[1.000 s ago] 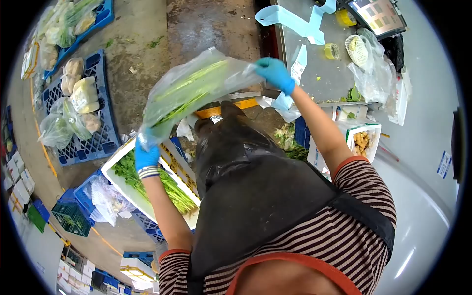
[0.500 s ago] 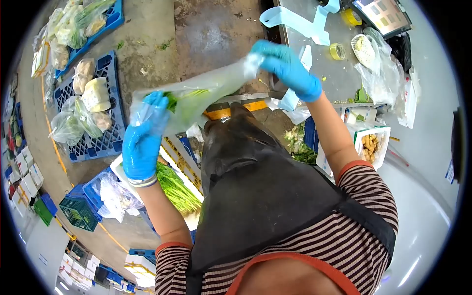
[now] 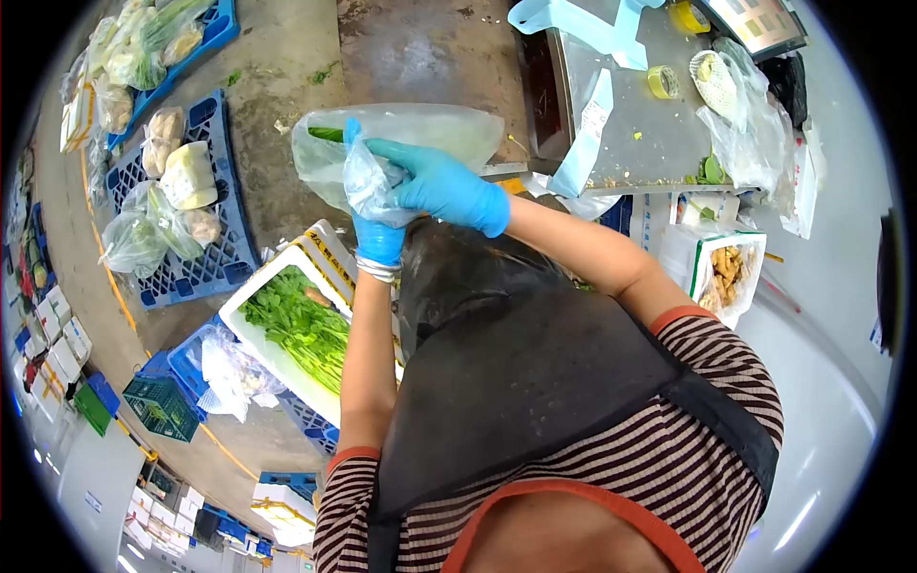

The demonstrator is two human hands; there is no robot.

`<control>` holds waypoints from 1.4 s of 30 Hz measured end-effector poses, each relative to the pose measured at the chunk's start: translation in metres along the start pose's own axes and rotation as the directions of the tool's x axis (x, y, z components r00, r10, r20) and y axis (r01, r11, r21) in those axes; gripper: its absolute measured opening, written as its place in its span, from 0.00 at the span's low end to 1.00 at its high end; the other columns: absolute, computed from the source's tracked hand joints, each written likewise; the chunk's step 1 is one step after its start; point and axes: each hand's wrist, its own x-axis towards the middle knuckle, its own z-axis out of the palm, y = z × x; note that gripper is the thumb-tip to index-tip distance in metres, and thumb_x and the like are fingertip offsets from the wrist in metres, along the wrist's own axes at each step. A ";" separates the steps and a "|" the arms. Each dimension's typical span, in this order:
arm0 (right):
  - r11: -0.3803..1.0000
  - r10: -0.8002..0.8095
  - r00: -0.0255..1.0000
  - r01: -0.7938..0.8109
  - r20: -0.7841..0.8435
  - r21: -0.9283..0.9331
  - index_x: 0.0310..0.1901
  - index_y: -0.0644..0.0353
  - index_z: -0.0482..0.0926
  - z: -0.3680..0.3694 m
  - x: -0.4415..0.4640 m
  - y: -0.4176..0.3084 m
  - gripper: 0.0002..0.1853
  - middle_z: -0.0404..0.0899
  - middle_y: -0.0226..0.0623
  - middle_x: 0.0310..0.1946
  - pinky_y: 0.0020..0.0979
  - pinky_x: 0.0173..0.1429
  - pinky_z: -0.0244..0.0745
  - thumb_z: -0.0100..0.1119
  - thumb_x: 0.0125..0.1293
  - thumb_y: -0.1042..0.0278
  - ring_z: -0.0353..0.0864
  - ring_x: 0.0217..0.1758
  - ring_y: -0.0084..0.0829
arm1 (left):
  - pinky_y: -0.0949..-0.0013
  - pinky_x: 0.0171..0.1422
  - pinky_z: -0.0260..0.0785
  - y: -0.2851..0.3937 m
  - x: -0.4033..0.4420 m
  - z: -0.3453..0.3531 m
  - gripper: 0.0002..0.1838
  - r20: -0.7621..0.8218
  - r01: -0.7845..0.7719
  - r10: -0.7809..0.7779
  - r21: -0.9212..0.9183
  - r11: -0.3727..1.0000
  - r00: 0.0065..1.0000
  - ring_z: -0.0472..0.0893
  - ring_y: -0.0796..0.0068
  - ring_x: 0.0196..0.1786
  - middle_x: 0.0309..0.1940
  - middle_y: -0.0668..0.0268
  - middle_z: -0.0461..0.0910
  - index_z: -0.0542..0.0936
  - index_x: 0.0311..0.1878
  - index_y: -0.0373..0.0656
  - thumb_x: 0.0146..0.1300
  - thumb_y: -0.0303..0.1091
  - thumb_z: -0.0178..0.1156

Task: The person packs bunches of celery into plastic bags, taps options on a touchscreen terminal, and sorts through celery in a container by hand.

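Clear plastic bag (image 3: 449,124), one, greens (image 3: 327,134) inside, above floor (image 3: 287,57), off the tabletop's (image 3: 626,143) near left corner; left hand (image 3: 379,241) and right hand (image 3: 457,189), grip closed on bunched film (image 3: 368,183); seemingly light, limp, slippery, best held there.

Ginger (image 3: 726,275) in white box (image 3: 679,254), green crate (image 3: 160,409), yellow tape roll (image 3: 663,82)

Bright blue rubber gloves (image 3: 449,194); maroon-and-cream striped shirt (image 3: 611,468) with orange-red trim; plain black apron (image 3: 535,372); vivid green leafy vegetables (image 3: 298,325); blue latticed plastic pallet (image 3: 212,258).
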 end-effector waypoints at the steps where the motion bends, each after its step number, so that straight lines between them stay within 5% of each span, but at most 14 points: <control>1: 0.950 0.025 1.000 -0.019 0.014 -0.311 0.68 0.60 0.67 -0.001 -0.001 -0.007 0.32 0.81 0.39 0.54 0.33 0.56 0.76 0.65 0.62 0.68 0.81 0.53 0.34 | 0.67 0.56 0.75 0.000 0.003 -0.001 0.28 0.029 -0.044 0.045 -0.012 0.999 0.999 0.77 0.72 0.51 0.56 0.62 0.75 0.60 0.74 0.42 0.71 0.23 0.50; 3: 0.583 0.073 0.997 -0.023 0.024 -0.812 0.62 0.57 0.72 0.000 -0.003 -0.051 0.27 0.83 0.43 0.47 0.37 0.49 0.79 0.65 0.60 0.68 0.84 0.47 0.41 | 0.68 0.55 0.75 0.037 0.022 -0.007 0.32 0.029 0.054 -0.045 -0.518 0.853 0.999 0.77 0.73 0.52 0.58 0.61 0.75 0.59 0.75 0.42 0.69 0.24 0.53; 5: 0.526 -0.157 0.987 0.112 0.034 -0.843 0.54 0.54 0.74 -0.006 -0.002 -0.047 0.19 0.82 0.46 0.39 0.42 0.42 0.78 0.63 0.60 0.69 0.83 0.41 0.49 | 0.72 0.56 0.74 0.069 0.036 -0.021 0.34 0.092 0.152 -0.126 -0.760 0.632 0.988 0.77 0.74 0.52 0.60 0.60 0.74 0.60 0.76 0.42 0.67 0.24 0.57; 7: 0.501 -0.240 0.965 0.215 0.104 -0.838 0.54 0.54 0.73 -0.021 0.002 -0.053 0.20 0.82 0.45 0.38 0.42 0.42 0.78 0.63 0.59 0.68 0.84 0.40 0.49 | 0.74 0.54 0.74 0.073 0.036 -0.025 0.32 0.164 0.255 -0.210 -0.795 0.550 0.964 0.77 0.76 0.51 0.60 0.61 0.75 0.64 0.73 0.40 0.66 0.25 0.58; 11: 0.753 -0.018 0.916 -0.251 -0.401 -0.608 0.41 0.59 0.82 -0.102 0.040 0.035 0.12 0.85 0.43 0.36 0.36 0.46 0.78 0.62 0.58 0.63 0.85 0.39 0.39 | 0.76 0.54 0.70 0.022 0.014 -0.067 0.14 0.339 0.713 -0.631 -0.244 0.658 0.698 0.78 0.78 0.46 0.44 0.62 0.84 0.81 0.54 0.37 0.71 0.34 0.56; 16: 0.915 0.141 0.922 -0.261 -0.362 -0.308 0.33 0.62 0.86 -0.101 0.035 0.094 0.13 0.85 0.39 0.32 0.31 0.47 0.76 0.61 0.63 0.59 0.82 0.36 0.27 | 0.64 0.63 0.71 0.001 -0.011 -0.061 0.15 -0.128 0.188 -0.327 -0.603 0.776 0.936 0.82 0.67 0.51 0.45 0.57 0.85 0.82 0.47 0.35 0.74 0.37 0.52; 18: 0.999 -0.017 0.996 0.020 -0.090 0.035 0.41 0.64 0.85 -0.083 0.030 0.058 0.13 0.85 0.38 0.37 0.31 0.53 0.75 0.55 0.68 0.65 0.82 0.42 0.28 | 0.63 0.65 0.69 0.014 -0.007 -0.052 0.19 -0.111 0.162 -0.341 -0.718 0.677 0.933 0.80 0.66 0.55 0.57 0.55 0.79 0.74 0.64 0.37 0.72 0.32 0.53; 20: 0.860 0.106 0.990 -0.136 0.087 0.491 0.43 0.65 0.85 -0.062 0.029 0.047 0.14 0.85 0.37 0.39 0.30 0.55 0.75 0.52 0.71 0.65 0.82 0.45 0.27 | 0.61 0.68 0.67 0.046 0.007 -0.034 0.31 -0.064 0.190 -0.341 -0.727 0.660 0.938 0.75 0.65 0.62 0.67 0.57 0.70 0.60 0.75 0.41 0.69 0.28 0.53; 27: 0.810 0.254 0.942 -0.330 0.217 0.484 0.53 0.63 0.79 -0.050 0.014 0.062 0.16 0.81 0.33 0.44 0.29 0.53 0.75 0.59 0.67 0.64 0.78 0.45 0.23 | 0.69 0.68 0.63 0.037 0.038 -0.026 0.38 0.246 0.447 -0.394 -0.220 0.867 0.886 0.70 0.72 0.63 0.67 0.62 0.68 0.54 0.79 0.47 0.65 0.21 0.51; 29: 0.963 0.112 0.990 -0.087 0.085 -0.256 0.48 0.61 0.80 -0.049 0.013 0.061 0.14 0.82 0.38 0.40 0.30 0.52 0.75 0.61 0.62 0.65 0.78 0.43 0.25 | 0.73 0.61 0.65 0.058 0.042 -0.016 0.33 0.247 0.424 -0.353 -0.364 0.829 0.902 0.73 0.76 0.54 0.57 0.67 0.75 0.64 0.75 0.44 0.66 0.26 0.56; 35: 0.871 0.049 0.740 -0.360 -0.671 -0.333 0.34 0.52 0.84 -0.103 0.062 0.137 0.08 0.84 0.45 0.36 0.41 0.43 0.78 0.57 0.57 0.65 0.83 0.38 0.48 | 0.77 0.50 0.66 0.040 0.049 -0.003 0.06 0.312 0.444 -0.459 0.123 0.888 0.832 0.71 0.85 0.40 0.34 0.77 0.71 0.81 0.44 0.42 0.64 0.28 0.63; 36: 0.849 0.086 0.678 -0.434 -0.730 -0.303 0.33 0.52 0.85 -0.111 0.074 0.154 0.08 0.84 0.45 0.36 0.42 0.42 0.78 0.56 0.57 0.65 0.83 0.38 0.50 | 0.77 0.37 0.61 0.037 0.053 0.005 0.08 0.290 0.326 -0.289 -0.088 0.941 0.912 0.67 0.84 0.31 0.28 0.78 0.69 0.77 0.31 0.44 0.63 0.31 0.67; 39: 0.884 -0.068 0.586 -0.340 -0.808 -0.321 0.36 0.52 0.86 -0.122 0.105 0.138 0.10 0.86 0.42 0.34 0.37 0.40 0.79 0.56 0.62 0.60 0.84 0.32 0.42 | 0.75 0.36 0.61 0.089 0.104 -0.008 0.07 0.147 0.252 -0.222 -0.238 0.938 0.964 0.69 0.82 0.31 0.27 0.75 0.71 0.78 0.31 0.45 0.64 0.31 0.66; 42: 0.998 -0.059 0.886 0.046 -0.460 -0.040 0.41 0.54 0.87 -0.160 0.116 0.107 0.16 0.86 0.35 0.31 0.29 0.39 0.76 0.53 0.68 0.53 0.82 0.32 0.27 | 0.76 0.42 0.66 0.103 0.138 -0.032 0.05 -0.027 0.121 -0.147 -0.430 0.895 0.989 0.74 0.79 0.36 0.33 0.70 0.77 0.80 0.39 0.41 0.69 0.32 0.61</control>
